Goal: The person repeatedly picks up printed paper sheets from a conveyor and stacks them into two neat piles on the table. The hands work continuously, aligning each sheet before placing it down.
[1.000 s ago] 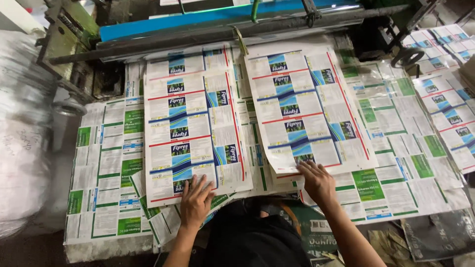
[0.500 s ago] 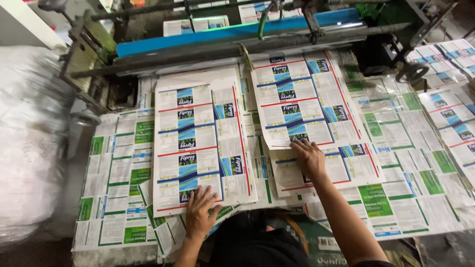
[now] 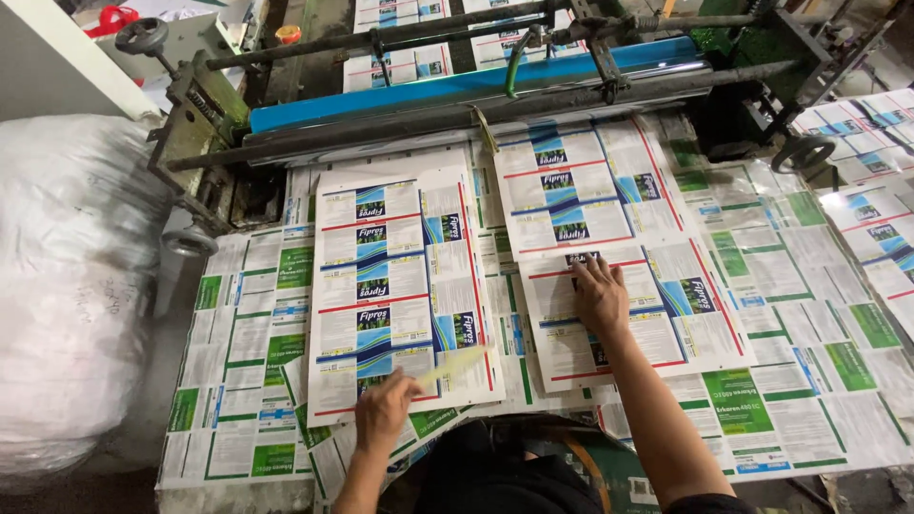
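Printed label sheets (image 3: 395, 290), thin, flat and rectangular with a slight gloss, lie in two stacks on the worktable (image 3: 809, 381) in front of a roller machine (image 3: 476, 90). Each sheet carries rows of blue-and-white panels edged with red lines. Under the stacks the table is covered by overlapping sheets printed with green-and-white blocks (image 3: 238, 362). The right-hand stack (image 3: 619, 238) sits just beside the left one, its top edge reaching up to the machine's dark steel roller and blue bar.

The right hand (image 3: 600, 297) rests palm down on the right-hand stack, fingers spread and flat against the paper, gripping nothing. The left hand (image 3: 386, 411) sits at the lower edge of the left stack, fingers curled loosely; a pale, blurred strip (image 3: 457, 362) extends from it across the sheet, and whether the fingers pinch it I cannot tell. A bulging, crinkled white plastic sack (image 3: 76, 286) stands at the table's left side.
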